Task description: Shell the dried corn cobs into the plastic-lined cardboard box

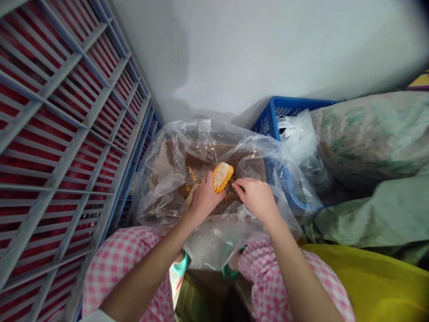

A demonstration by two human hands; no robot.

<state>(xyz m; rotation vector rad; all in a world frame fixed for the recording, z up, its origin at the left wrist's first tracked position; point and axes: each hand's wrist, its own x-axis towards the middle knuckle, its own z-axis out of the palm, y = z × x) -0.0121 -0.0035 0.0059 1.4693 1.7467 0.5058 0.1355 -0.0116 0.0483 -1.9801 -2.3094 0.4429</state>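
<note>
My left hand (205, 197) is wrapped round a corn cob (222, 176) with yellow kernels along one side and a pale, bare patch on the upper side. Just right of the cob, my right hand (255, 197) is closed in a pinch, its fingertips apart from the cob; whatever it pinches is too small to make out. Both hands are above a cardboard box (197, 151) lined with a clear plastic bag (201, 129). Loose yellow kernels (191, 173) lie inside. Another pale cob seems to lie partly hidden under my left hand.
Stacked grey-blue crates (83, 129) with red contents rise on the left. A blue basket (273, 116) stands at right, with a white plastic bag (300, 134) and a full translucent sack (372, 134). Yellow cloth or sacking (375, 281) lies lower right. A white wall (251, 53) closes the back.
</note>
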